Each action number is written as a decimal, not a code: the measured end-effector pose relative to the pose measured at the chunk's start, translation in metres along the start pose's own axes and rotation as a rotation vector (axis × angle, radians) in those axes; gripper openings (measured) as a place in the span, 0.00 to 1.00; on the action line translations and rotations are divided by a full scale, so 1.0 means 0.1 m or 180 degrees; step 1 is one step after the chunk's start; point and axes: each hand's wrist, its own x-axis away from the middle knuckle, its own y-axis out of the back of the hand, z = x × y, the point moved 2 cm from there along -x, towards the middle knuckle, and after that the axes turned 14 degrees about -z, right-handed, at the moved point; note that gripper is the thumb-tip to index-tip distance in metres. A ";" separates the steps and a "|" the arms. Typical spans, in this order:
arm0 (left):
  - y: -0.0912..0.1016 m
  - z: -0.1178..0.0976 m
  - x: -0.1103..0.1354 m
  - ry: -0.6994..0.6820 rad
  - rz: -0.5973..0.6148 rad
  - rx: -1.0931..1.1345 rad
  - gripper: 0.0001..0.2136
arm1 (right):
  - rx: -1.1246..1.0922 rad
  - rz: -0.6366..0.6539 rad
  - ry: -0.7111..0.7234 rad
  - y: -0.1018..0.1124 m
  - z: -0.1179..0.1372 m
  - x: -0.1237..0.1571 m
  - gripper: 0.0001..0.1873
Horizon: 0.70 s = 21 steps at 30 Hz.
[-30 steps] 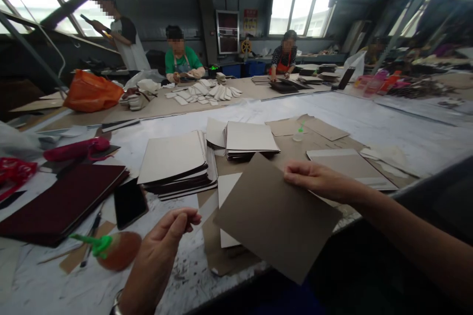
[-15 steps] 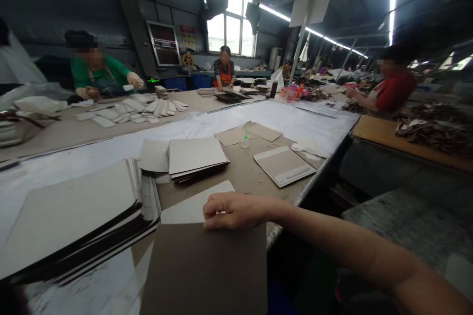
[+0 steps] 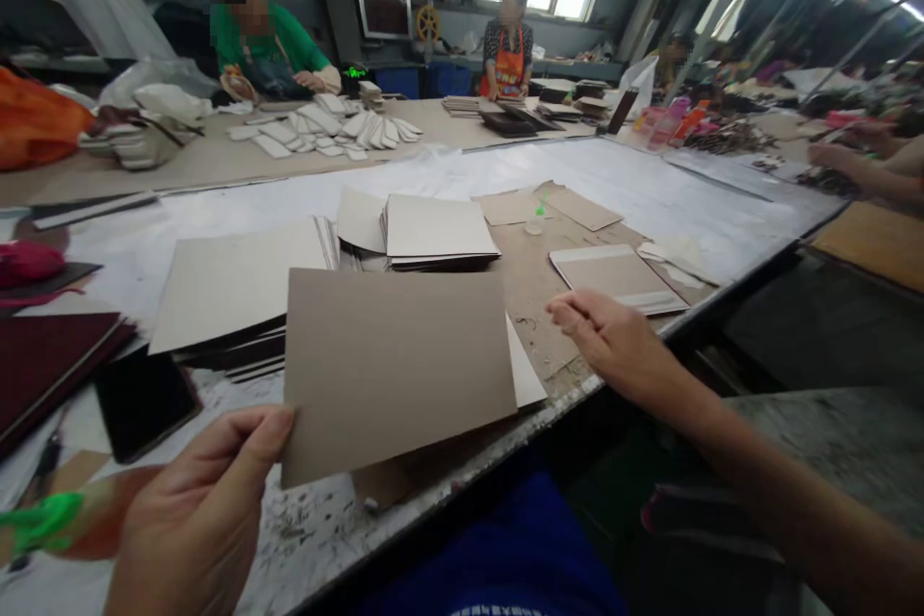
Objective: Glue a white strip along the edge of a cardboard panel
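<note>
The left hand (image 3: 198,505) grasps a stiff grey-brown sheet (image 3: 397,366) by the lower part of its left edge, the thumb lying on the upper face, and the sheet slants above the near edge of the tabletop (image 3: 307,525), its far edge overlapping in view the near corner of a large stack of pale sheets (image 3: 231,279); whether it touches that stack cannot be told. The right hand (image 3: 613,342) is just beyond the sheet's right edge, apart from it, the fingers curled inward and closed up against the thumb; whether something tiny is pinched there is too unclear to tell. A pale sheet (image 3: 526,373) juts out from beneath the right side of the grey-brown one. Next to the large stack is a smaller stack of pale sheets (image 3: 440,226), and beyond the right hand are a flat panel with light strips (image 3: 613,274), some white scraps (image 3: 675,260) and a small upright bottle with a green nozzle (image 3: 535,223). Near the left hand are a black smartphone (image 3: 144,404), dark maroon panels (image 3: 50,366) and an amber bottle with a green nozzle (image 3: 101,510), partly hidden by that hand. Across the tabletop, a co-worker in green (image 3: 278,48) is behind a spread of pale cut pieces (image 3: 324,125), and a co-worker in an orange apron (image 3: 509,63) is by some dark pieces (image 3: 516,120)
</note>
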 end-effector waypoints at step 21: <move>-0.51 0.66 0.02 -0.0141 0.0605 -0.1670 0.14 | 0.0578 0.0847 -0.0617 -0.71 -0.59 0.34 0.13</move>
